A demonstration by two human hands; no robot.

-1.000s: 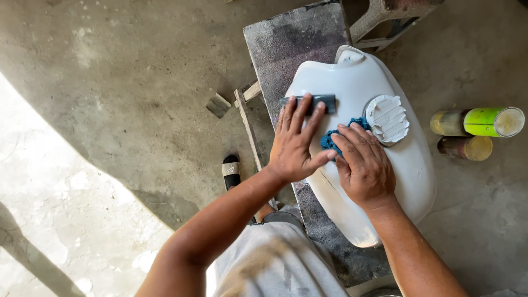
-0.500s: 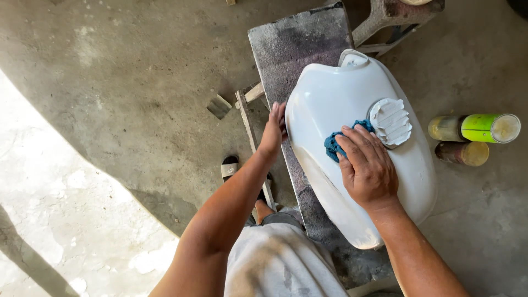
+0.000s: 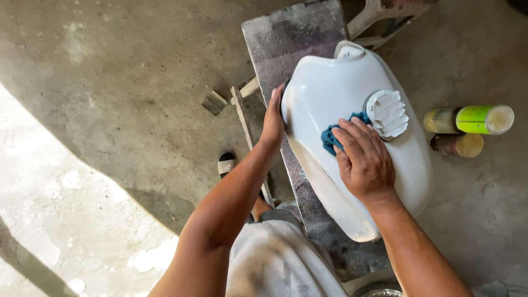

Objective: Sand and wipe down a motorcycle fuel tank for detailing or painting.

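Observation:
A white motorcycle fuel tank lies on a dark grey bench. Its round filler opening is covered in white. My right hand presses a blue cloth flat on the tank's top, just left of the opening. My left hand rests with fingers straight against the tank's left side and holds nothing.
Two spray cans lie on the concrete floor to the right, one with a green band and a brown one. A small grey block and a wooden strip lie left of the bench. My sandalled foot shows below.
My left hand has slid off the tank's top, where it covered a grey sanding block, to the tank's left side. The right hand stays on the blue cloth.

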